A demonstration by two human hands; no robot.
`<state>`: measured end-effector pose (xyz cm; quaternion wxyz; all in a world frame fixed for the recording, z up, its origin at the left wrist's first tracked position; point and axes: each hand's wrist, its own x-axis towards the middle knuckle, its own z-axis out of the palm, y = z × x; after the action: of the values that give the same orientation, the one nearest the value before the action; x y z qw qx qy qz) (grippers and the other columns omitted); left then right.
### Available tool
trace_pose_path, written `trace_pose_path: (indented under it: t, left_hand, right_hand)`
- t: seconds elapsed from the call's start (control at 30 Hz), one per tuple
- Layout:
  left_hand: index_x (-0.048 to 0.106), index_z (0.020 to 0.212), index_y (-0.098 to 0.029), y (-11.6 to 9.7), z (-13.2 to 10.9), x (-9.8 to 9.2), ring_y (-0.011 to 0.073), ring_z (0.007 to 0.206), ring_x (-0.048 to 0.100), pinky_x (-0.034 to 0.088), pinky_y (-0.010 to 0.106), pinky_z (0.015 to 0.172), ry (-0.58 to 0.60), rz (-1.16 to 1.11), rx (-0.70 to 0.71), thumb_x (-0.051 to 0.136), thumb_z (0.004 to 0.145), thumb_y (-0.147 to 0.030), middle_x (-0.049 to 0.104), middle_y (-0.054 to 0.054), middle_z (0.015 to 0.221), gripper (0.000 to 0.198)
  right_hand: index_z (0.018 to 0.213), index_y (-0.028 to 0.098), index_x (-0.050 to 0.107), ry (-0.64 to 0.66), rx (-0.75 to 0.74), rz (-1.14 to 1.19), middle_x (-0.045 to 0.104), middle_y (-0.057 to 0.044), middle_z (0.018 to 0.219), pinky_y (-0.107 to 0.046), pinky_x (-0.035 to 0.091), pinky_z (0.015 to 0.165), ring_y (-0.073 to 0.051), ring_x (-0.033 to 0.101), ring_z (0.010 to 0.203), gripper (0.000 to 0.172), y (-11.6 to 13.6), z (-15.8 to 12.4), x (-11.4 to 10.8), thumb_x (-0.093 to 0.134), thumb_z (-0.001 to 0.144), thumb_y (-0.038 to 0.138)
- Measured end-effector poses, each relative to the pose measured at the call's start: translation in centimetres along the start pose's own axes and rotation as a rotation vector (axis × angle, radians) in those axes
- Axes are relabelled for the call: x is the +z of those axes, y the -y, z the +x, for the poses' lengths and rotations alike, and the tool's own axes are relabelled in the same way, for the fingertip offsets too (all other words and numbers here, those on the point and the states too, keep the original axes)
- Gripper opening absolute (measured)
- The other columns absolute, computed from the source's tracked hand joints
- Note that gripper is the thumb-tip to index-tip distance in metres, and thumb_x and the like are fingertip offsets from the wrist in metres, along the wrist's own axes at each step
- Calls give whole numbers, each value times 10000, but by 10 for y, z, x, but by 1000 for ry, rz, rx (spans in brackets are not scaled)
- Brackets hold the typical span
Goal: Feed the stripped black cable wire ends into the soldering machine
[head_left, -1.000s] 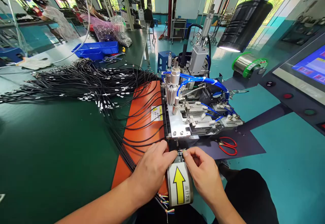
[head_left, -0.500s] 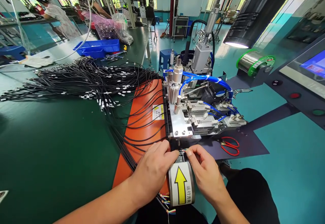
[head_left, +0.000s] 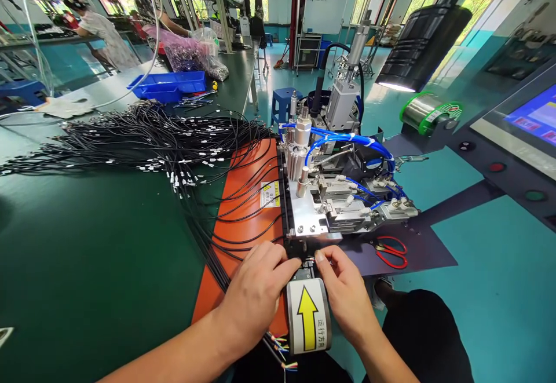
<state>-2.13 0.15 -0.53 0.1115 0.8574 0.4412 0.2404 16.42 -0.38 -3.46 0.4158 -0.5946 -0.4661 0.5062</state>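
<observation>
My left hand (head_left: 256,290) and my right hand (head_left: 345,290) meet at the near end of a small metal machine (head_left: 330,197), just above a curved guard bearing a yellow arrow (head_left: 307,316). Both hands have fingers pinched together over the black slot (head_left: 307,264) between them. They press on thin cable wires there; the wire ends are mostly hidden by my fingertips. Black cables (head_left: 243,221) run from the left across an orange mat (head_left: 243,197) to that spot. Coloured stripped wire ends (head_left: 282,348) hang below the mat by my left wrist.
A large heap of black cables (head_left: 130,139) covers the green bench (head_left: 87,255) to the left. Red scissors (head_left: 391,251) lie right of the machine on a dark sheet. A blue tray (head_left: 167,83) sits further back. A solder spool (head_left: 428,112), lamp and control panel stand right. People work at a far bench.
Both hands stay at the slot; the fingertips have closed in slightly and the coloured wire tips seen between them earlier are now covered. The view shifted a little.
</observation>
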Motion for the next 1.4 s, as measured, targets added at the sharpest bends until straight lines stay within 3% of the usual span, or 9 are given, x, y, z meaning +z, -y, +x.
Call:
trace_pose_path:
  t: [0.5,0.57,0.67,0.73,0.8,0.9,0.97,1.17,1.4]
  left_hand:
    - [662,1019,-142,-1,-5,-3,232,860,499,366,378,769,-45,1,-52,469,999,-147,599,67,900,194]
    - [661,1030,-150,-2,-5,-5,231,871,498,368,378,781,-25,1,-68,478,993,-139,596,62,905,187]
    - [660,988,-160,-2,-4,-13,238,878,498,369,390,786,44,37,-95,463,986,-121,590,59,905,201]
    - [651,930,-162,0,-2,-20,245,862,494,368,398,771,110,96,-122,450,980,-121,584,59,890,211]
    - [642,889,-164,5,2,-30,251,842,491,370,401,757,160,170,-151,438,974,-127,577,58,867,224]
    - [640,900,-163,14,10,-52,251,826,501,385,401,761,151,266,-191,424,961,-123,574,59,848,228]
    - [646,945,-166,19,14,-70,245,850,527,399,388,785,158,256,-197,433,946,-105,591,58,879,221]
    - [654,839,-212,14,14,-102,160,773,587,379,251,653,651,-50,-106,600,810,-37,640,-21,843,186]
    - [547,618,-169,9,18,-91,136,654,523,318,243,567,634,-19,-37,634,730,-3,574,-25,697,218]
  right_hand:
    - [853,208,605,-66,41,-128,584,4,710,-252,425,570,-167,536,644,371,3,-9,-9,495,966,543]
    - [897,218,608,-126,-86,-257,605,-4,743,-258,449,597,-169,569,661,278,10,-23,-9,508,984,462]
    - [910,214,627,9,-565,-443,642,-47,836,-300,462,676,-195,603,765,173,14,-50,7,498,987,300]
    - [939,214,651,-12,-799,-581,642,-57,802,-345,425,646,-222,582,720,279,10,-65,30,475,983,426]
    - [960,198,660,-149,-846,-709,633,-68,764,-385,413,642,-244,553,678,381,3,-73,53,466,957,526]
    - [938,195,664,-234,-829,-820,614,-64,727,-398,394,655,-251,539,676,197,-5,-74,73,479,948,262]
    - [858,200,647,-265,-822,-823,583,-53,686,-388,379,650,-241,519,661,223,-6,-71,71,451,905,105]
    - [894,195,611,124,-869,-778,566,-37,749,-319,380,588,-207,520,664,116,4,-59,39,520,936,136]
    - [950,208,606,159,-852,-704,586,-34,789,-312,399,599,-194,540,678,19,3,-54,24,598,936,198]
